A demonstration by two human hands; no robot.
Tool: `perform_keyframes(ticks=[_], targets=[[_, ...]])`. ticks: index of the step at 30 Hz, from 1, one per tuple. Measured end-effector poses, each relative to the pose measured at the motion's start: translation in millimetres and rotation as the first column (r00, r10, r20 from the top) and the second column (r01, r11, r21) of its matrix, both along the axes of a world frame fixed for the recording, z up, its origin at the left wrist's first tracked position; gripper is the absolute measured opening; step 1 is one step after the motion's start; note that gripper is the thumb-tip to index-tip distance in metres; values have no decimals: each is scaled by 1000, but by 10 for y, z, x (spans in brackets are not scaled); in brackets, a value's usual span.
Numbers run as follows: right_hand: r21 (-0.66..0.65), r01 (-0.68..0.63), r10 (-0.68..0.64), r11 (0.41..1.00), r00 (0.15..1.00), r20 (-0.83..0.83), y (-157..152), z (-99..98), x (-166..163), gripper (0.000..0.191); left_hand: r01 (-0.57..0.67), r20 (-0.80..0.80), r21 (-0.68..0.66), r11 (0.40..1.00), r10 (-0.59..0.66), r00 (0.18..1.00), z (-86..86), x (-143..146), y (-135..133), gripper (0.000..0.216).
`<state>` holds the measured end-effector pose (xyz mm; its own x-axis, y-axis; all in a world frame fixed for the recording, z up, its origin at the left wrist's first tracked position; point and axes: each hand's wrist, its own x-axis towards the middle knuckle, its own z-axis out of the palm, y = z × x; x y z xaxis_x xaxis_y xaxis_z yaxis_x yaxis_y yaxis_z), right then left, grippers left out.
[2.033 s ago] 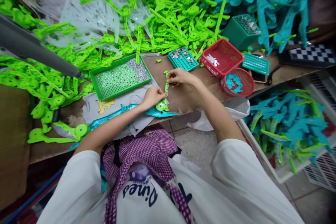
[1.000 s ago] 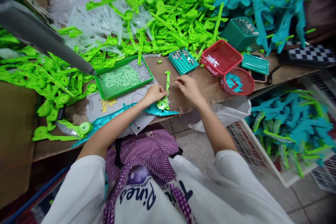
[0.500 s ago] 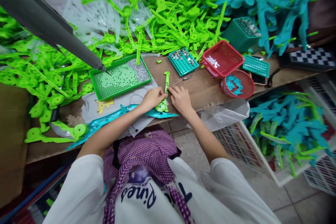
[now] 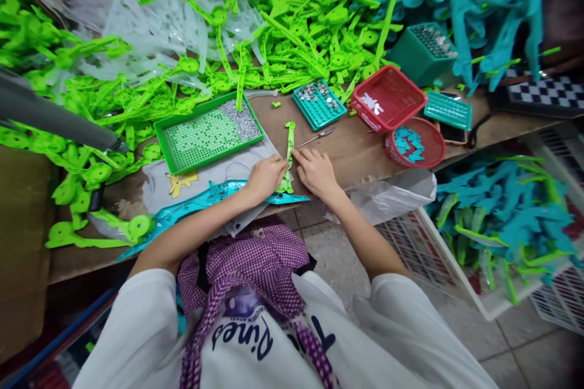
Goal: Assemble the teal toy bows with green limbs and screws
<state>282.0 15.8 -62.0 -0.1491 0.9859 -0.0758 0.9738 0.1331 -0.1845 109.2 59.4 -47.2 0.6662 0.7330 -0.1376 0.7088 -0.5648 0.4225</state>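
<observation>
A narrow lime-green plastic part (image 4: pixel 290 137), with a wider lower end, lies upright from my viewpoint on the worktable. My left hand (image 4: pixel 267 177) is closed in a pinch at its left edge and hides some of it. My right hand (image 4: pixel 316 172) has its bent fingers against the part's right edge, holding it from that side. A thin metal tool with a short handle (image 4: pixel 325 133) lies just beyond my right fingertips. Under the part's lower end is a turquoise plastic shell (image 4: pixel 196 199) with thin wires.
A green tray (image 4: pixel 196 140) holds small metal pieces. Further right are a turquoise tray (image 4: pixel 319 103) of round discs, a red basket (image 4: pixel 401 97) and a round red basket (image 4: pixel 431 149). Green parts (image 4: pixel 314 30) are heaped behind. A grey tapered arm (image 4: pixel 59 112) reaches in from the left.
My left hand has drawn slightly left and down, baring more of the part's lower end. The grey tapered arm has swung left and down, away from the green tray.
</observation>
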Motion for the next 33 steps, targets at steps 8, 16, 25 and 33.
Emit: perform_keyframes(ticks=[8,16,25,33], targets=[[-29,48,-51,998,990,-130,46,45,53,47,185,54,-27,982,-184,981,-53,-57,157,37],[-66,127,-141,990,953,-270,103,58,52,40,-13,260,-158,987,54,964,-142,-157,184,26],[-39,320,-306,946,854,-421,66,-90,-68,33,39,-32,81,996,-36,999,61,29,-294,33],[-62,456,-414,888,733,-539,122,-185,-91,30,64,-2,158,985,-65,998,-89,-23,-360,36]])
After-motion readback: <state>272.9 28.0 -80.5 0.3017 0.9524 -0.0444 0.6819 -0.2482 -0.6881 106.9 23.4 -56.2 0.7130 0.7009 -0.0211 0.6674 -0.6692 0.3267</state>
